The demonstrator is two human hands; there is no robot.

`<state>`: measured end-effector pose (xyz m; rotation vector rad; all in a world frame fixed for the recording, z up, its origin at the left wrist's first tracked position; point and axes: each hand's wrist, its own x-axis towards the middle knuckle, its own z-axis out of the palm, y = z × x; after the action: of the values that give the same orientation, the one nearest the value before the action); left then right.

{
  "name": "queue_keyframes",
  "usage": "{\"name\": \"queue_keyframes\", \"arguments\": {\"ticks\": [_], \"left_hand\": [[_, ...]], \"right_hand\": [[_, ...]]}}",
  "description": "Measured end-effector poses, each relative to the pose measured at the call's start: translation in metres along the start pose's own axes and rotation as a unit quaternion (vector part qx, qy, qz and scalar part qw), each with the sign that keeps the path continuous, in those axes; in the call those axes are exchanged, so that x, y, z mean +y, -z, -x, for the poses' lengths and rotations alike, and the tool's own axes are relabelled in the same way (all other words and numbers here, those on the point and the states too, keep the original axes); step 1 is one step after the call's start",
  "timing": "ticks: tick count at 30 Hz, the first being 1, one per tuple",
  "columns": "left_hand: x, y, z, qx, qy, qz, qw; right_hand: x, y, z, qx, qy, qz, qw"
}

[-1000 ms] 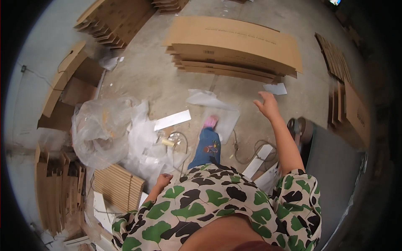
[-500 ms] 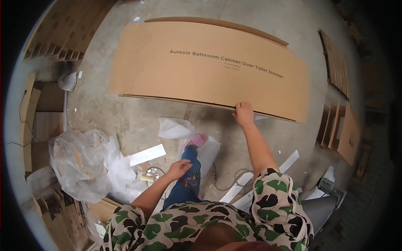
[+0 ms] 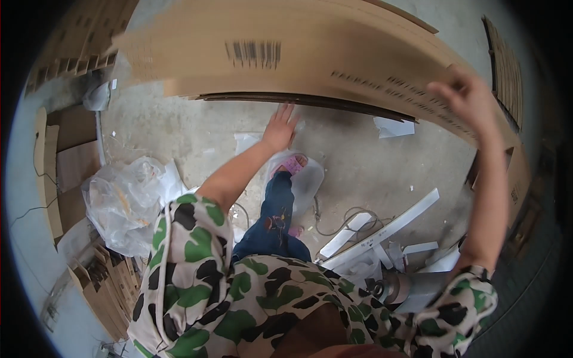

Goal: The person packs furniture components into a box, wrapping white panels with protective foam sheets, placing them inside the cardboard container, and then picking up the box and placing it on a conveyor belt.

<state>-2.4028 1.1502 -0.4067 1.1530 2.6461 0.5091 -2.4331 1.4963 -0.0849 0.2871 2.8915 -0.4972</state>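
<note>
A large brown cardboard carton [image 3: 310,51] fills the far part of the head view, its printed, barcoded face tilted toward me and blurred. Beneath its near edge, darker flat cardboard edges [image 3: 310,102] show as thin layers. My left hand [image 3: 279,128] reaches forward with fingers stretched out, the fingertips close to those edges; whether they touch cannot be told. In front of the carton's right part is my right hand [image 3: 468,101], raised, its fingers bent and smeared by motion. I cannot tell whether it grips the cardboard.
Crumpled clear plastic [image 3: 128,200] lies on the floor at left. White strips [image 3: 388,230], a cable [image 3: 340,230] and a grey cylinder [image 3: 418,289] are at near right. Cardboard stacks [image 3: 504,71] stand at right, with more cartons [image 3: 110,289] at near left.
The carton has tilted, so a barcoded face shows instead of its broad printed panel. My right hand has moved right and away from the near edge; my left hand has reached forward.
</note>
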Motion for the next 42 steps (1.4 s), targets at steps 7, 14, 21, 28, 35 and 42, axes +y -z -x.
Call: {"name": "queue_keyframes", "arguments": {"ticks": [7,14,21,28,35,42], "left_hand": [[-0.033,-0.026,-0.101,-0.069,0.108,-0.136,0.982],[-0.069,-0.024,-0.120,0.009,0.125,-0.019,0.992],[-0.215,-0.022,-0.027,0.230,0.626,0.021,0.745],[-0.338,-0.011,0.037,0.354,0.644,0.414,0.537],[-0.408,-0.012,0.082,0.407,0.471,0.647,0.440],[-0.356,0.102,0.102,0.373,0.518,0.641,0.427]], "right_hand": [[0.026,0.077,0.016,-0.014,-0.023,-0.065,0.998],[0.086,0.125,0.071,-0.009,-0.159,-0.087,0.983],[0.122,0.114,0.119,-0.054,-0.214,-0.014,0.975],[0.170,0.070,0.153,-0.051,-0.273,-0.086,0.957],[0.148,0.056,0.134,-0.018,-0.228,-0.042,0.973],[0.080,0.144,0.137,0.056,-0.169,0.044,0.983]]}}
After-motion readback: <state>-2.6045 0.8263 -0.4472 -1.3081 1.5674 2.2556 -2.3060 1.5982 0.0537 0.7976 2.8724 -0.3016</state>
